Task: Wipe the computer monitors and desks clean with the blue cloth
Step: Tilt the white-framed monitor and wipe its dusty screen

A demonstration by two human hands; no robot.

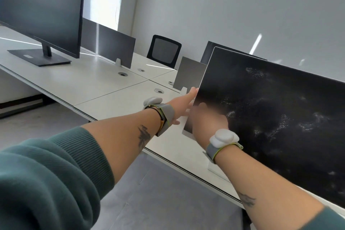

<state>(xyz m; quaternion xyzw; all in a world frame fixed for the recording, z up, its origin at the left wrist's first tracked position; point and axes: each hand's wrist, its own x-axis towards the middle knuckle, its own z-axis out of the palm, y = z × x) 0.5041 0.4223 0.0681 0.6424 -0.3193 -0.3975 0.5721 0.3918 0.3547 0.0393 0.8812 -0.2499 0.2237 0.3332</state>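
A dark monitor (280, 117) with white dusty smears across its screen stands tilted on the white desk (130, 102) at the right. My left hand (183, 106) lies against the monitor's left edge, fingers stretched out and partly hidden behind the edge, thumb splayed away from it. My right hand (209, 117) is on the lower left corner of the screen and is blurred, so how its fingers lie is unclear. No blue cloth shows in the head view. A second black monitor (41, 11) stands on the far left desk.
Grey divider panels (110, 43) run along the middle of the desks, with round cable holes (122, 74) beside them. A black mesh chair (164, 50) and another dark screen (211, 50) stand beyond. Grey floor lies in front of the desk edge.
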